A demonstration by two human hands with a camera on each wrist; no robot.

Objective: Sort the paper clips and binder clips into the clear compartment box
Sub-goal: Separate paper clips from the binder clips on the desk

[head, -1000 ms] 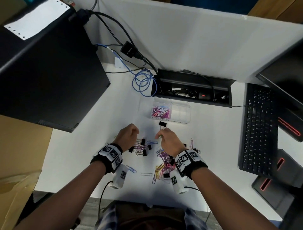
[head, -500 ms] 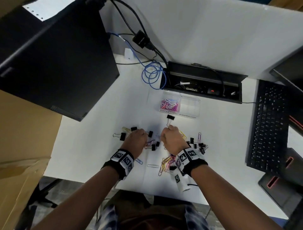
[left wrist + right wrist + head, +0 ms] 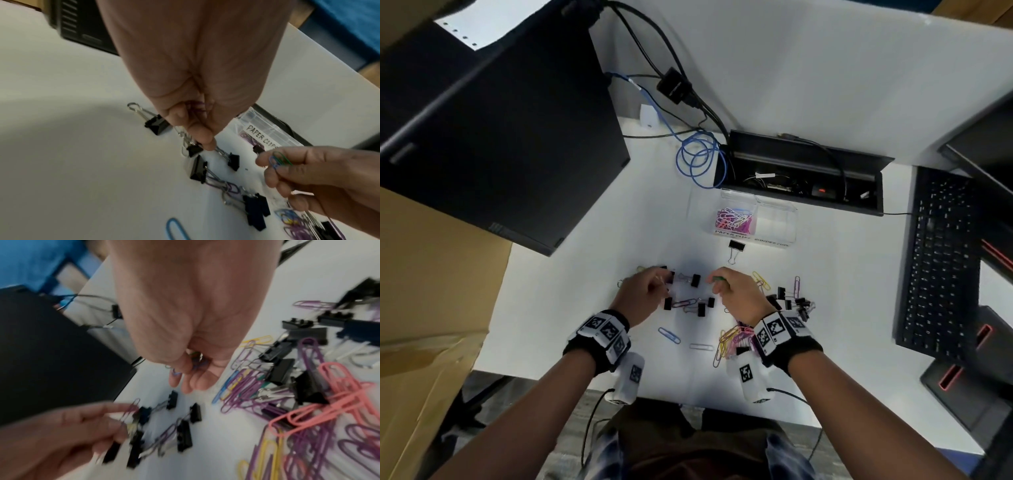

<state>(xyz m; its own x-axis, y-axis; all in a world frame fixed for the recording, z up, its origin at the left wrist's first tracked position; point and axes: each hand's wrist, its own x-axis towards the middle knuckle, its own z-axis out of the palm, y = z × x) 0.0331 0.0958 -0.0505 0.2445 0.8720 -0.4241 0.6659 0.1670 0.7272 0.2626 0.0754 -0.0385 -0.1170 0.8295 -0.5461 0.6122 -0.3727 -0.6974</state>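
The clear compartment box (image 3: 774, 224) stands past my hands, its left cell holding pink and purple paper clips (image 3: 732, 219); its label is also in the left wrist view (image 3: 261, 138). My left hand (image 3: 659, 282) hovers over black binder clips (image 3: 695, 280), fingers curled round a purple paper clip (image 3: 196, 106), one fingertip (image 3: 206, 142) down among the binder clips (image 3: 197, 168). My right hand (image 3: 717, 282) pinches blue and green paper clips (image 3: 277, 160), with more tucked in its palm (image 3: 196, 360). A mixed heap of clips (image 3: 308, 394) lies right of it.
One binder clip (image 3: 734, 248) lies alone in front of the box. Loose paper clips (image 3: 669, 335) sit near the table's front edge. A black computer case (image 3: 500, 144) is at the left, a cable tray (image 3: 804, 171) behind the box, a keyboard (image 3: 941, 260) at the right.
The head view has swung a little. My left hand has shifted slightly left over the binder clips. A green clip now shows at my right fingertips.
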